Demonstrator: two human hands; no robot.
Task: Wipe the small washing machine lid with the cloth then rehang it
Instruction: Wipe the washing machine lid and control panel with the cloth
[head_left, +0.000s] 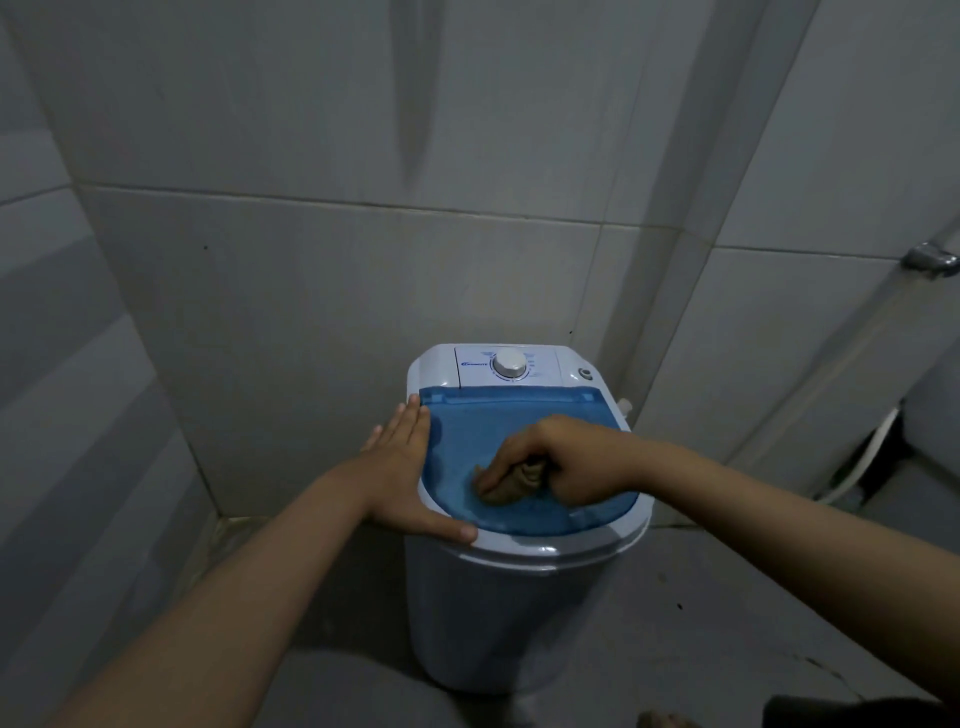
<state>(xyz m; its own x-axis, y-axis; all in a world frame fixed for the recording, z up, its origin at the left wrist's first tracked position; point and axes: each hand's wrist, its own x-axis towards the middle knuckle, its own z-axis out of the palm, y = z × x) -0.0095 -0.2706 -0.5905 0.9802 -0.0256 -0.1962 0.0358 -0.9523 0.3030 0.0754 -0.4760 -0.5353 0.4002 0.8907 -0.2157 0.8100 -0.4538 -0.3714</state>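
Observation:
A small white washing machine (498, 623) stands in the tiled corner, with a translucent blue lid (478, 431) lying flat on top. Behind the lid sits a white control dial (510, 364). My right hand (566, 460) presses a bunched brown cloth (511, 486) onto the front middle of the lid, fingers wrapped around it. My left hand (402, 473) lies flat with fingers extended against the machine's left rim, thumb along the front edge, holding nothing.
Grey tiled walls close in behind and on the left. A metal tap fitting (930, 258) juts from the right wall, with a white hose (862, 457) hanging below it. Grey floor surrounds the machine; a foot (660, 719) shows at the bottom edge.

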